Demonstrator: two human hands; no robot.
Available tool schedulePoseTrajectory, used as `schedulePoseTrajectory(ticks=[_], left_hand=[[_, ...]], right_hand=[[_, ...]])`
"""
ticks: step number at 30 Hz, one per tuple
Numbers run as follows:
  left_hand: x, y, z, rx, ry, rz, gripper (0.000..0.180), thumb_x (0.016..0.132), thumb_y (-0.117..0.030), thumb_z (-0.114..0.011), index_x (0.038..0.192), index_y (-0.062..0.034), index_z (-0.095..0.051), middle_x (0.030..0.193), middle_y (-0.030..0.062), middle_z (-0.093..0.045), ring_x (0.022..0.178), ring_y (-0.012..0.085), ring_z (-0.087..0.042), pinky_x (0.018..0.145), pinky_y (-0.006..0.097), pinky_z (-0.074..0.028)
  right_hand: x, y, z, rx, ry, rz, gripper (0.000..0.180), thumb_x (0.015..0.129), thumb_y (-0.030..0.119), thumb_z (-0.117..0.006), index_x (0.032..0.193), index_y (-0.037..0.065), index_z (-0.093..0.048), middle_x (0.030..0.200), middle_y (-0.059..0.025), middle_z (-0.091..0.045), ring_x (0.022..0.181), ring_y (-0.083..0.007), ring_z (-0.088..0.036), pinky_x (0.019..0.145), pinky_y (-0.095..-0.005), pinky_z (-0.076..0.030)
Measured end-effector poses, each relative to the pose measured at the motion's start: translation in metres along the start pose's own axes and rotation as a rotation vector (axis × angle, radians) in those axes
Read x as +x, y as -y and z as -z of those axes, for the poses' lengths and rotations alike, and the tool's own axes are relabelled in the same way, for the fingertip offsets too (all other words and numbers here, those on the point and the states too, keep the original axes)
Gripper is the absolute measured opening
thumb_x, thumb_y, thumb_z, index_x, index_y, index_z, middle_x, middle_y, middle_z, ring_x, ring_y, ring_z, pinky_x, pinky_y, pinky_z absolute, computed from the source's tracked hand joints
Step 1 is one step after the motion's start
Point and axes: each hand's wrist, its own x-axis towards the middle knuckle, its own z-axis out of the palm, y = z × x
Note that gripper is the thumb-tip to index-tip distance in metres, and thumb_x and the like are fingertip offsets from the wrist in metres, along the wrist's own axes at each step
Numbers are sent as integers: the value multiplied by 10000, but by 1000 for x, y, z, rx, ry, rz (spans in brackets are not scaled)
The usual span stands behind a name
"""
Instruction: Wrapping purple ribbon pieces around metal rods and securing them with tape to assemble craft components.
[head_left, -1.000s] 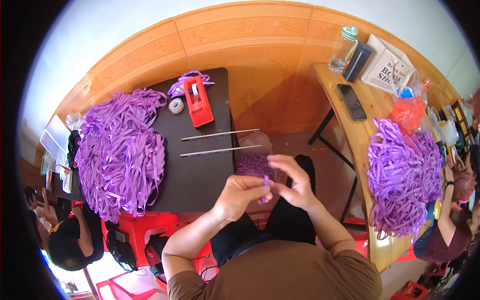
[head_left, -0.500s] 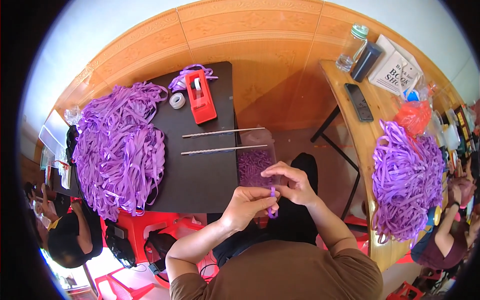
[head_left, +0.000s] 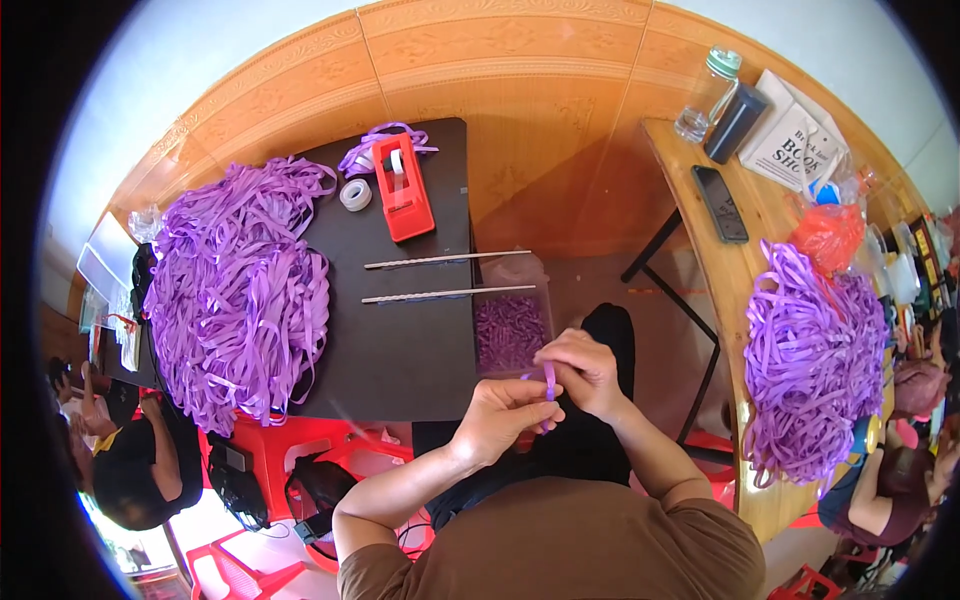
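Note:
Over my lap, my left hand (head_left: 503, 415) pinches a short, narrow purple ribbon (head_left: 549, 374) between thumb and fingers. Close against it, my right hand (head_left: 587, 375) has its fingers curled in on the ribbon's upper part, which stands up in a small loop or fold. The fingers hide part of it. Just beyond my hands is a clear plastic bin (head_left: 547, 300) holding many small purple ribbon pieces (head_left: 508, 332). Two thin pale sticks (head_left: 440, 260) lie across the dark table's edge and reach out over the bin.
On the dark table (head_left: 400, 365) are a large purple ribbon heap (head_left: 240, 290), a red tape dispenser (head_left: 405, 205) and a tape roll (head_left: 355, 195). The wooden table (head_left: 690, 180) at right bears another ribbon heap (head_left: 815, 360), a phone (head_left: 719, 204) and bottles (head_left: 737, 122). Other people sit at both sides.
My right hand's fingers, raised and spread before, have closed in on the ribbon. The ribbon's upper part now stands higher between my hands. The left hand keeps its pinch.

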Motion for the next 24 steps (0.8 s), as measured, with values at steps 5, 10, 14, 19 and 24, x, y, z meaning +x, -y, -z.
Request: schedulePoseTrajectory(ticks=[5,10,14,19,24], left_hand=[[25,33,0,-13,-131,91,160,898,-94,-614,985,34,-653,757,66,-662,655,89,-605,580,210,-478],[76,57,11,48,-246,-156,134,891,-97,-627,906,26,-677,762,62,-668,672,98,-610,618,219,-469],[105,45,10,33,-373,-353,127,886,-80,-633,950,20,-679,810,59,-681,729,87,-614,659,210,-472],[128,37,24,-123,-414,-543,123,886,-54,-626,980,12,-673,878,74,-684,780,111,-619,735,236,-481],[136,40,37,-53,-550,-723,129,877,-7,-613,993,7,-667,951,75,-663,896,130,-607,853,256,-466]], right_hand=[[23,-9,15,-583,-97,273,213,685,0,-684,889,47,-649,828,-42,-641,672,-216,-564,602,-339,-365],[51,-43,24,-680,-133,344,216,674,21,-685,883,45,-638,841,-48,-627,705,-229,-565,614,-346,-379],[91,-59,34,-622,-178,358,234,696,-39,-665,907,63,-666,851,-60,-642,719,-236,-578,633,-345,-406],[132,-76,29,-481,-105,397,237,703,-23,-688,917,79,-677,860,-53,-644,732,-236,-578,654,-341,-426],[149,-102,11,-352,-47,391,209,701,-20,-704,886,73,-687,863,-44,-649,748,-226,-588,661,-325,-468]])
